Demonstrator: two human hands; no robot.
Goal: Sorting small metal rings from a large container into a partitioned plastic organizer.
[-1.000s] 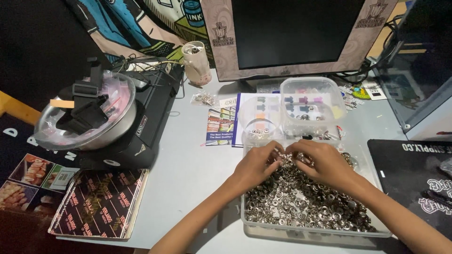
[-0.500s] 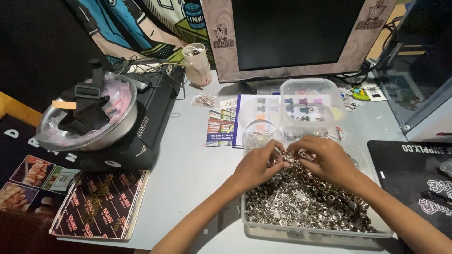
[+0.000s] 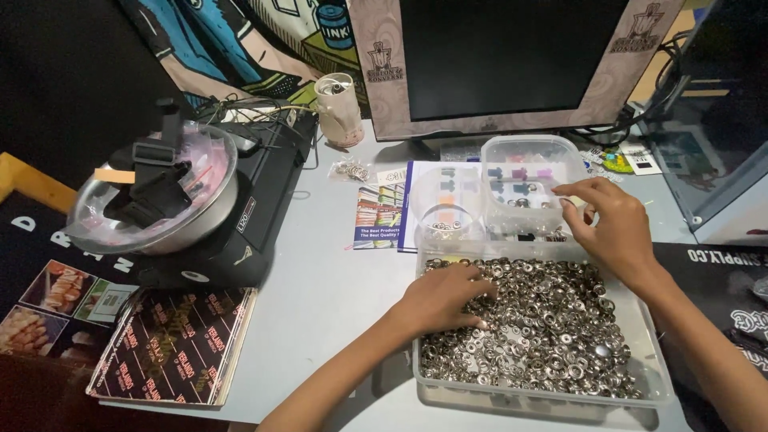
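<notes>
Hands at tray of metal rings [image 3: 552,336].
Left hand [image 3: 444,298] curled, resting on rings; right hand [image 3: 612,224] above them, fingertips pinched, contents unclear.

The two hands, pressed together a second ago over the far edge of the clear tray [image 3: 640,320] of small silver rings [image 3: 552,336], have now parted. The left hand [image 3: 444,296] has dropped back towards the person and lies palm down on the rings at the tray's near-left side, fingers spread. The right hand [image 3: 612,224] has lifted away from it and reached beyond the tray, its fingertips now at the rim of the clear plastic container [image 3: 528,172] just ahead of it.
</notes>
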